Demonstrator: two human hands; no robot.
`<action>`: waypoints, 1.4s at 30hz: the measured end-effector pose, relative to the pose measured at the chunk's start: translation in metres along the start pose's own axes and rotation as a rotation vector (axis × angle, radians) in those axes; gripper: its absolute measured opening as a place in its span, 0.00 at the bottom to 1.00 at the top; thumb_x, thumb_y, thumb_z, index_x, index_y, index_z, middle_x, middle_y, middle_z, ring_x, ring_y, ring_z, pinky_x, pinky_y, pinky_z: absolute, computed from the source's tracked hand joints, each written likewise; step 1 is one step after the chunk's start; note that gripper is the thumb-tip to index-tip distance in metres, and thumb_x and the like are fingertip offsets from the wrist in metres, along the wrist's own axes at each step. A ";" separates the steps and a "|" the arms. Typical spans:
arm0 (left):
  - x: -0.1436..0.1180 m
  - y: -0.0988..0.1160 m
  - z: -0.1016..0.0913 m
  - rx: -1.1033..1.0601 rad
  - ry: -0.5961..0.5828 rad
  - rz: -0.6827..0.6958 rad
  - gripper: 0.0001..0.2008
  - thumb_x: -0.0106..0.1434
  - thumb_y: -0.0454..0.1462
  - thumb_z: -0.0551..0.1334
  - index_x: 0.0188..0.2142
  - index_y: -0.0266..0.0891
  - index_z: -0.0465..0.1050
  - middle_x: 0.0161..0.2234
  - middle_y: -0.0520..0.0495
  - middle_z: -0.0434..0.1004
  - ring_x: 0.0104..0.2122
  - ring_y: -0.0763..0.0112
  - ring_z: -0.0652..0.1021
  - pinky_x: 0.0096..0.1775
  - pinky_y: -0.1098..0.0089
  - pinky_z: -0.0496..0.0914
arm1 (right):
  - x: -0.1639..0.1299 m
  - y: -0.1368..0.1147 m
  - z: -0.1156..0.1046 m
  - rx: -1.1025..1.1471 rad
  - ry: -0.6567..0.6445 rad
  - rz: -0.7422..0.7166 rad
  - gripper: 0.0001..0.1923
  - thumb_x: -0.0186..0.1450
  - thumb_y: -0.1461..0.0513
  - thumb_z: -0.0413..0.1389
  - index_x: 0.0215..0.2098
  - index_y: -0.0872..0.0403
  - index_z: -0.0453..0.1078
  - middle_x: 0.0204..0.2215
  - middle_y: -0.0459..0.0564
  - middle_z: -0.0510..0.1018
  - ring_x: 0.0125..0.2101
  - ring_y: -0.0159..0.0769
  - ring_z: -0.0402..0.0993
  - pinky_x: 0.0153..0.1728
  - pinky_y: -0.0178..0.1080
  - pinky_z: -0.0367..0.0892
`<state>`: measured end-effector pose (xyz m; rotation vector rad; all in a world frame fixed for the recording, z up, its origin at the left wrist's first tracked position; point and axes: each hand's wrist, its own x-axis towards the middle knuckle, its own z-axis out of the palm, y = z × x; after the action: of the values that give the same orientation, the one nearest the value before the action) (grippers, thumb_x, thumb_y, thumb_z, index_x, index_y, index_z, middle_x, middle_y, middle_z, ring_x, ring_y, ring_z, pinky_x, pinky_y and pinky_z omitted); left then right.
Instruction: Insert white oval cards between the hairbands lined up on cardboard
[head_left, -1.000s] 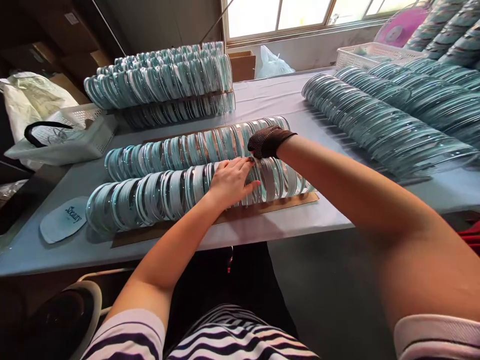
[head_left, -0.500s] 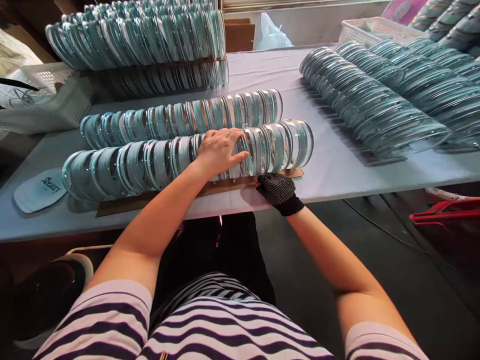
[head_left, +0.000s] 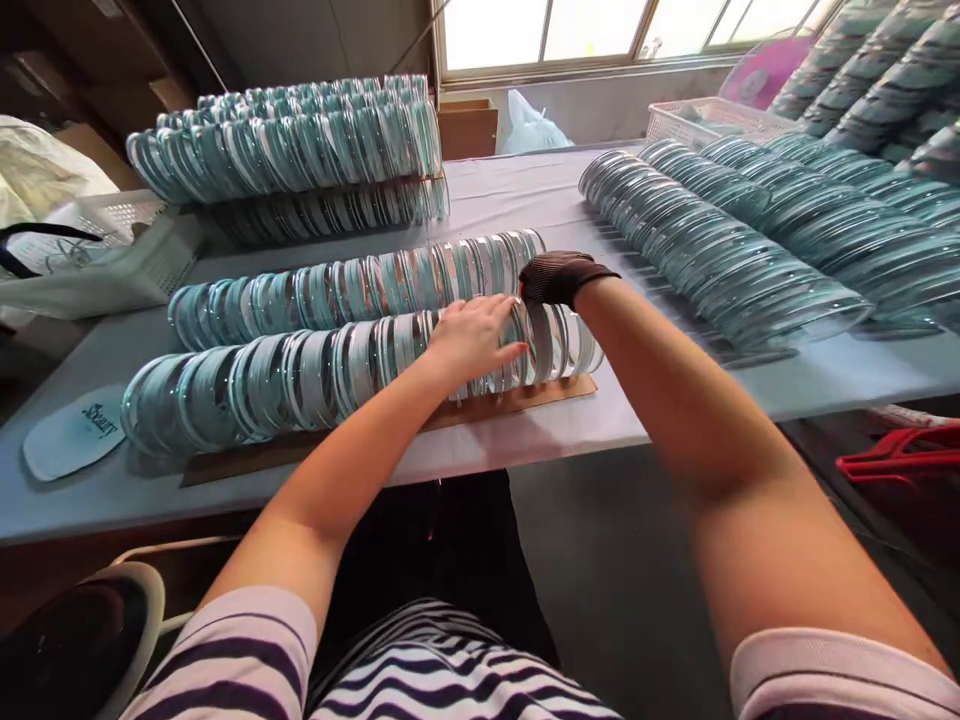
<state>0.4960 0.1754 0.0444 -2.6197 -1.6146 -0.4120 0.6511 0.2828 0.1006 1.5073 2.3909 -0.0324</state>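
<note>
Two long rows of clear glass discs with teal rims stand on edge on a brown cardboard strip [head_left: 525, 398] at the table's front. My bare left hand [head_left: 474, 340] lies flat on top of the near row [head_left: 247, 385], fingers spread towards the right. My right hand [head_left: 561, 277], in a dark knitted glove, reaches over the right end of the same row and rests on the discs between the near row and the far row [head_left: 337, 290]. Whether its fingers pinch one disc is hidden.
A two-tier stack of the same discs [head_left: 300, 150] stands at the back left, and long rows [head_left: 712, 250] fill the right side. White baskets [head_left: 105, 250] sit left and back right. A teal insole-shaped pad [head_left: 75, 432] lies front left. A red hanger [head_left: 900, 465] shows below the table edge.
My right hand rose from the cardboard at the table's front edge back onto the top of the near row's right end. My left hand stayed on the row.
</note>
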 end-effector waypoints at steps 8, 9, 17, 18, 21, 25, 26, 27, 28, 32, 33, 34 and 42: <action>-0.001 -0.003 0.005 0.004 -0.016 0.002 0.34 0.67 0.55 0.56 0.66 0.40 0.61 0.65 0.41 0.65 0.63 0.55 0.67 0.61 0.56 0.60 | 0.015 -0.007 -0.014 -0.175 0.032 -0.139 0.14 0.60 0.60 0.59 0.42 0.56 0.79 0.36 0.55 0.81 0.36 0.43 0.75 0.39 0.42 0.65; -0.001 -0.003 0.005 -0.006 -0.018 -0.005 0.34 0.67 0.55 0.57 0.66 0.40 0.61 0.65 0.42 0.65 0.63 0.55 0.67 0.61 0.56 0.59 | 0.002 -0.003 -0.009 -0.144 0.080 -0.142 0.14 0.60 0.59 0.59 0.42 0.55 0.79 0.36 0.54 0.81 0.36 0.43 0.75 0.37 0.41 0.64; 0.000 -0.001 0.005 -0.046 -0.024 -0.026 0.33 0.66 0.54 0.59 0.65 0.44 0.61 0.64 0.43 0.66 0.62 0.53 0.68 0.61 0.56 0.59 | -0.113 -0.007 0.118 0.084 0.400 -0.038 0.18 0.65 0.53 0.50 0.39 0.53 0.78 0.33 0.54 0.82 0.34 0.42 0.76 0.29 0.37 0.54; 0.000 -0.001 0.005 -0.051 -0.025 -0.029 0.33 0.66 0.54 0.59 0.65 0.44 0.61 0.64 0.43 0.67 0.62 0.52 0.68 0.61 0.56 0.59 | -0.117 -0.012 0.138 0.100 0.385 -0.030 0.18 0.66 0.52 0.50 0.40 0.52 0.78 0.33 0.54 0.82 0.34 0.43 0.76 0.29 0.38 0.55; -0.001 -0.004 0.005 -0.067 -0.033 -0.034 0.32 0.66 0.54 0.59 0.65 0.45 0.61 0.64 0.43 0.67 0.62 0.52 0.68 0.61 0.56 0.58 | -0.122 -0.026 0.178 0.143 0.372 -0.015 0.17 0.67 0.54 0.49 0.41 0.50 0.79 0.37 0.53 0.83 0.38 0.43 0.77 0.32 0.38 0.57; -0.002 -0.004 0.000 -0.054 -0.049 -0.031 0.32 0.66 0.52 0.59 0.66 0.44 0.60 0.65 0.42 0.64 0.64 0.53 0.64 0.63 0.56 0.57 | -0.123 -0.016 0.170 0.191 0.361 -0.049 0.17 0.68 0.52 0.50 0.42 0.48 0.79 0.39 0.52 0.83 0.39 0.43 0.77 0.33 0.38 0.59; -0.001 -0.001 -0.001 -0.044 -0.050 -0.027 0.33 0.66 0.52 0.60 0.66 0.44 0.60 0.66 0.41 0.63 0.64 0.52 0.63 0.63 0.55 0.57 | -0.122 -0.007 0.156 0.202 0.376 -0.037 0.19 0.68 0.51 0.49 0.43 0.49 0.79 0.39 0.53 0.83 0.38 0.43 0.77 0.33 0.38 0.60; 0.000 0.003 -0.003 -0.033 -0.043 -0.024 0.32 0.66 0.50 0.60 0.66 0.43 0.60 0.66 0.41 0.63 0.64 0.52 0.63 0.63 0.55 0.57 | -0.119 0.003 0.138 0.204 0.411 -0.002 0.20 0.69 0.51 0.48 0.44 0.50 0.79 0.39 0.54 0.83 0.38 0.43 0.77 0.33 0.38 0.61; 0.002 0.009 -0.004 -0.023 -0.027 -0.023 0.31 0.66 0.49 0.61 0.66 0.43 0.60 0.65 0.40 0.64 0.64 0.52 0.64 0.63 0.55 0.57 | -0.113 0.014 0.118 0.195 0.457 0.049 0.21 0.71 0.52 0.46 0.46 0.52 0.78 0.41 0.56 0.82 0.39 0.44 0.77 0.34 0.38 0.62; 0.020 0.035 -0.002 -0.003 0.042 -0.027 0.24 0.66 0.47 0.61 0.59 0.43 0.68 0.58 0.40 0.70 0.59 0.51 0.68 0.60 0.54 0.60 | -0.066 0.052 0.035 0.056 0.370 0.165 0.21 0.70 0.55 0.48 0.47 0.59 0.78 0.42 0.64 0.81 0.40 0.47 0.76 0.38 0.41 0.64; 0.024 0.039 0.001 0.000 0.041 -0.025 0.24 0.66 0.48 0.62 0.58 0.43 0.68 0.58 0.40 0.70 0.59 0.50 0.68 0.59 0.54 0.60 | -0.050 0.057 0.020 0.023 0.254 0.175 0.20 0.68 0.55 0.51 0.47 0.59 0.78 0.40 0.64 0.81 0.39 0.48 0.76 0.38 0.41 0.64; 0.028 0.042 0.005 0.000 0.032 -0.019 0.26 0.65 0.50 0.63 0.59 0.43 0.68 0.58 0.39 0.69 0.59 0.49 0.67 0.58 0.53 0.61 | -0.034 0.060 0.008 -0.001 0.132 0.166 0.19 0.66 0.56 0.54 0.46 0.60 0.78 0.38 0.62 0.81 0.38 0.46 0.76 0.37 0.41 0.65; 0.037 0.037 0.016 0.035 -0.028 0.016 0.33 0.64 0.55 0.62 0.63 0.44 0.62 0.61 0.40 0.68 0.60 0.50 0.67 0.57 0.53 0.62 | 0.020 0.036 -0.010 -0.128 -0.111 -0.050 0.12 0.60 0.64 0.60 0.42 0.61 0.79 0.36 0.57 0.81 0.41 0.45 0.75 0.44 0.46 0.66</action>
<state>0.5472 0.1932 0.0423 -2.6224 -1.5931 -0.3451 0.6720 0.3182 0.1095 1.3524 2.2966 0.0245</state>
